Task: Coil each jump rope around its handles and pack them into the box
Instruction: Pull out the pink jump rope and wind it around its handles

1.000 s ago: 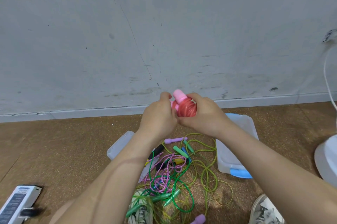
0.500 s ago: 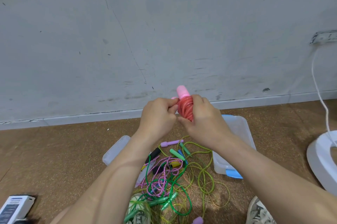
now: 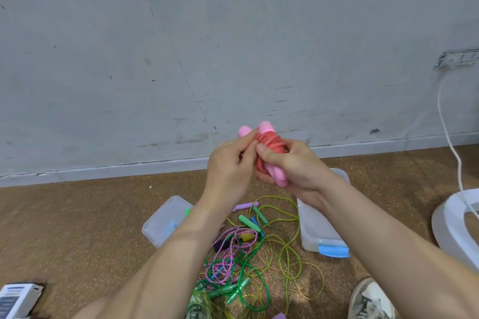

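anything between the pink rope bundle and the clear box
Nothing visible. The left hand and right hand hold the red rope coiled on pink handles above the open clear plastic box with a blue latch; loose ropes lie beside it.

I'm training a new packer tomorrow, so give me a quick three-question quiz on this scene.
1. True or false: the pink-handled rope already lies inside the clear box.
2. Where is the clear box? A) on the floor beside the tangled ropes; B) in one hand; C) on a shelf.
3. Fill in: the cord coiled round the pink handles is ____.
Key: 1 false, the left hand and right hand hold it up in front of the wall; 2 A; 3 red.
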Motion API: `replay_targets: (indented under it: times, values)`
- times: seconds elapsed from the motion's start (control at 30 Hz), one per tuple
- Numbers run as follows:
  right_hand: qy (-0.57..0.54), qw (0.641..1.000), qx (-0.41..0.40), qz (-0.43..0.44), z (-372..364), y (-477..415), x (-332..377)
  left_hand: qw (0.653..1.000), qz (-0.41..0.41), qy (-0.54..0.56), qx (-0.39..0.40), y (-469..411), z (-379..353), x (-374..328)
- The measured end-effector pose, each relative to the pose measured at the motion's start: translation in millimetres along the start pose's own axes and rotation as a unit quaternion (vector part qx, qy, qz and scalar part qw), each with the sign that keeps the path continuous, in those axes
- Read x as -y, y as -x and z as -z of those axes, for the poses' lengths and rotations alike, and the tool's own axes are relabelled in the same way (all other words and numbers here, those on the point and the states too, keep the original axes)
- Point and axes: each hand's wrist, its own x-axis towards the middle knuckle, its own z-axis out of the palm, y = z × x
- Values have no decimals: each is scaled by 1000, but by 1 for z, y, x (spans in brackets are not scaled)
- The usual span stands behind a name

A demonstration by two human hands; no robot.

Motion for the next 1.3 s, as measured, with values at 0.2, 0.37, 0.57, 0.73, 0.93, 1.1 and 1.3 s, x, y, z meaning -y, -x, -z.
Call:
replay_targets:
  times: [0.2, 0.37, 0.57, 0.73, 0.93, 1.1, 1.3]
  values:
    - [-44, 999, -19, -9, 4, 0, -6, 993, 48, 95, 48, -4, -10, -13]
    - [139, 990, -1, -1, 20, 10, 13, 885, 189, 421, 65, -6, -13, -30]
    - [308, 950, 29, -39, 66, 21, 47, 923, 149, 338, 110, -9, -38, -45]
    - [252, 964, -11, -91, 111, 29, 59, 917, 140, 297, 227, -12, -67, -69]
    - [335, 933, -49, -123, 161, 11, 57, 935, 110, 260, 215, -24, -123, -55]
    - [113, 978, 43, -170, 219, 2, 11, 906, 173, 347, 170, -16, -171, -9]
    - [124, 975, -65, -171, 255, -32, -90, 859, 297, 345, 236, -17, -235, 81]
